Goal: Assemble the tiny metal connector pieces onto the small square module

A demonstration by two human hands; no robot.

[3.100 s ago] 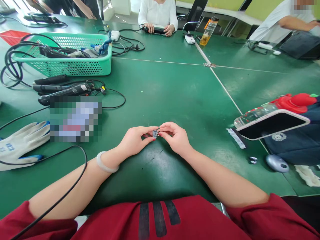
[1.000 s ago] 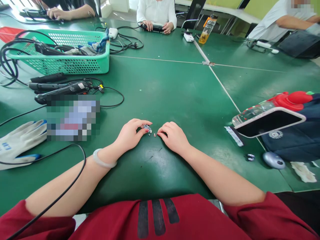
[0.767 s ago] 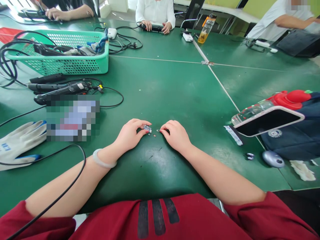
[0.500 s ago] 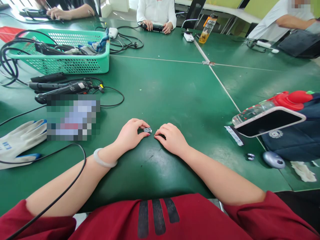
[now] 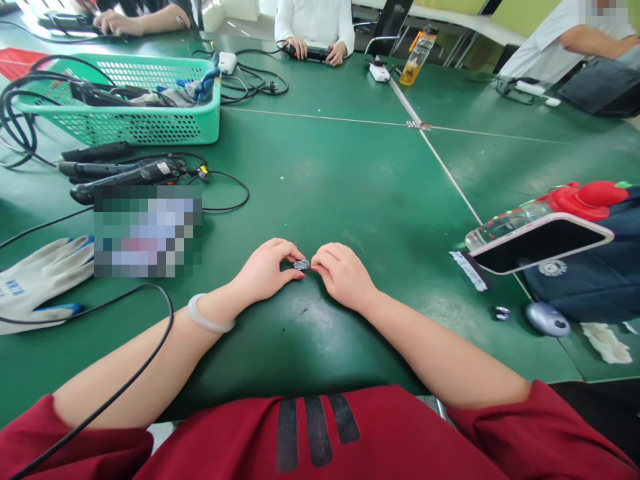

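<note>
A small grey, patterned piece (image 5: pixel 301 265), too small for me to name its kind, sits between the thumb and fingers of my left hand (image 5: pixel 270 267). My right hand (image 5: pixel 343 275) is closed in a pinch at the piece's right end, its fingertips at or very near it. Whether those fingertips hold a separate tiny part is hidden. Both hands are low over the green table (image 5: pixel 350 180), in front of my body.
At the left are a white work glove (image 5: pixel 45 280), a blurred-out screen (image 5: pixel 150 233), black handheld devices (image 5: pixel 130 175) and a green basket (image 5: pixel 135 120) with cables. To the right are a phone (image 5: pixel 545 243), a red-capped bottle (image 5: pixel 520 223) and a grey oval case (image 5: pixel 547 320). Other people sit around the table.
The small grey piece has shifted slightly right in my left hand. My right hand's fingertips have closed together at its right end; before, a gap separated them from it.
</note>
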